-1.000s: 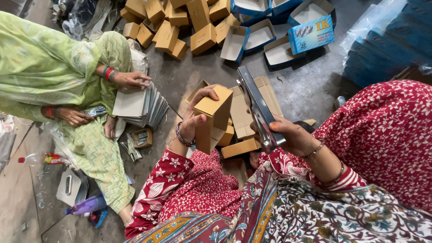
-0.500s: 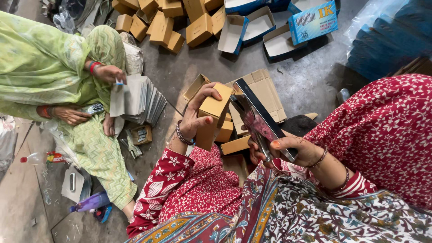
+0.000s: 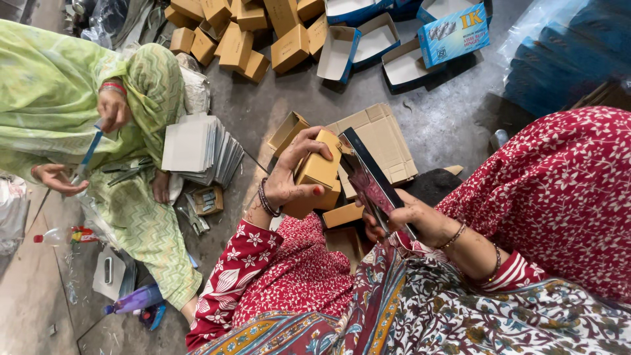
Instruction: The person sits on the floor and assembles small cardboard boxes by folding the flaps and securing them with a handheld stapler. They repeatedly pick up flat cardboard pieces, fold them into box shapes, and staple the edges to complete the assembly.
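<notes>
While the left hand (image 3: 289, 181) closes on a small brown box (image 3: 320, 167), the right hand (image 3: 407, 220) grips a dark glossy strip (image 3: 371, 181) just beside it. Both are held above flat cardboard (image 3: 388, 138) on the floor (image 3: 315, 102). A co-worker (image 3: 59, 98) sits beyond, beside stacked grey sheets (image 3: 197, 148).

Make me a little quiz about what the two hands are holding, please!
1. True or false: the left hand grips a small brown cardboard box.
2. What does the right hand hold: A) a plastic bottle, B) a long flat shiny metal piece, C) a spoon?
3. What lies flat on the floor just behind the brown box?

Key: 1 true. 2 B. 3 a flattened cardboard sheet.
</notes>
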